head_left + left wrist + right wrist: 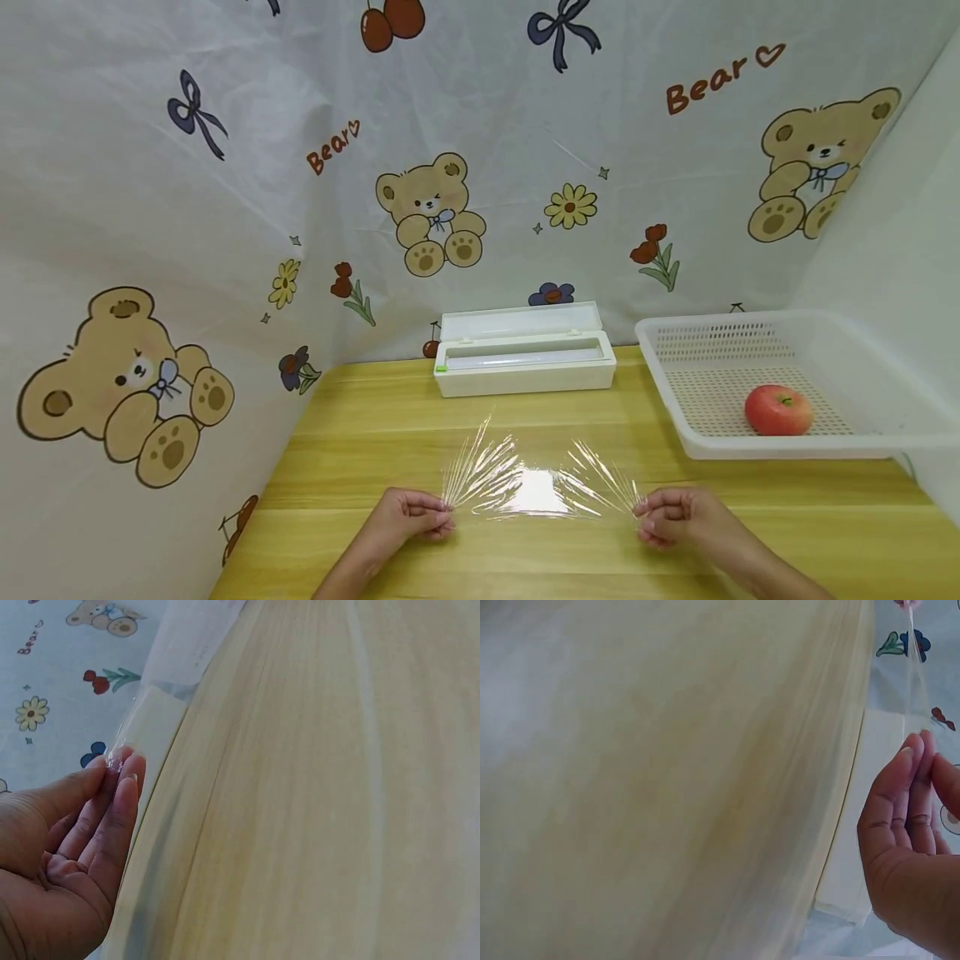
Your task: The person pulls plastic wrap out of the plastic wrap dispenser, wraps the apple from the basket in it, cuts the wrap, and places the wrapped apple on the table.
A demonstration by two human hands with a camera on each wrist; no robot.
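Left hand (pixel 415 513) and right hand (pixel 677 518) are pinching the film (pixel 537 493) with closed fingers, stretching it between them; pulling evenly and spreading bunched ends should be avoiding creases.

1. Plastic film (pixel 538 492) – between the left hand (pixel 408 518) and the right hand (pixel 686 523), over the table (pixel 375 417)
2. Box (pixel 525 382) – on the table near its back edge, behind the film, with a roll (pixel 525 359) lying inside
3. Basket (pixel 810 448) right of the box, farther back than the right hand
4. Apple (pixel 778 411) inside the basket, near its front rim
5. Cloth (pixel 495 108) behind the table and along its left side
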